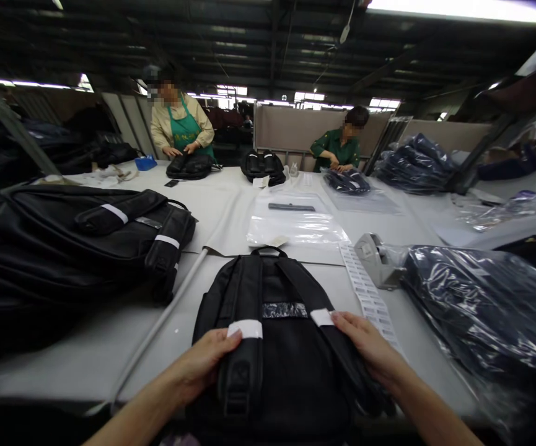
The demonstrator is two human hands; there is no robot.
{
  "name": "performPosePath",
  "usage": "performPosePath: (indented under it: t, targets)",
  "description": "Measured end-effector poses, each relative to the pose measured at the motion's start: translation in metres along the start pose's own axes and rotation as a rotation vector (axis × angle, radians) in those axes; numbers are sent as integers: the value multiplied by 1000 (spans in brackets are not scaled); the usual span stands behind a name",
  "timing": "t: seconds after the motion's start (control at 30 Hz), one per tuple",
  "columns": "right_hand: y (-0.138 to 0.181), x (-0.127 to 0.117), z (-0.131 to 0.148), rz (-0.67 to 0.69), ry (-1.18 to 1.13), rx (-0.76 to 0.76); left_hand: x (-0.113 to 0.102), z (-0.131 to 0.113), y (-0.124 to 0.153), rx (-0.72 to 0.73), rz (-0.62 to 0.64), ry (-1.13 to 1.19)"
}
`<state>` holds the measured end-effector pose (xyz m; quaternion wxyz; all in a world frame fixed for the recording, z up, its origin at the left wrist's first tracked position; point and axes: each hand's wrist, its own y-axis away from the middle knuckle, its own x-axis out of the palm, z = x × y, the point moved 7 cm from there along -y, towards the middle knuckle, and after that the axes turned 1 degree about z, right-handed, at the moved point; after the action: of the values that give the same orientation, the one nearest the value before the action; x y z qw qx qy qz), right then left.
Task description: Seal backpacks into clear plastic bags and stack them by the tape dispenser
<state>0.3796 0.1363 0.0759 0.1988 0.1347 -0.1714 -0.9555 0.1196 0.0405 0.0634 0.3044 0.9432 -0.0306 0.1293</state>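
Observation:
A black backpack (281, 347) lies back-side up on the white table (109, 347) right in front of me, handle pointing away. Its two shoulder straps each carry a white paper band. My left hand (205, 362) rests on the left edge of the bag beside the left strap, thumb touching that strap's white band (247, 329). My right hand (367, 347) lies on the right strap, fingers stretched toward its white band (322, 317). Both hands lie fairly flat and grip nothing I can see.
A pile of black backpacks (72, 241) fills the left. Bagged backpacks in clear plastic (481, 310) lie at right, with a tape dispenser (374, 257) and a label strip (365, 291). Empty plastic bags (293, 223) lie ahead. Two people work across the table.

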Motion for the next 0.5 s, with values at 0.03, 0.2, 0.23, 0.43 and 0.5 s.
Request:
performPosePath:
  t: [0.03, 0.2, 0.23, 0.43, 0.5]
  targets:
    - [1, 13, -6, -34, 66, -38, 3, 12, -8, 42, -22, -124]
    - [23, 41, -29, -420, 749, -369, -7, 22, -9, 220, -306, -882]
    - [32, 40, -25, -467, 817, -464, -8, 12, 1, 304, -395, -1013]
    - [60, 53, -31, -72, 951, -856, 35, 36, 28, 921, -140, -1783]
    - [55, 64, -47, -95, 978, -894, 37, 65, 22, 1068, -71, -1964]
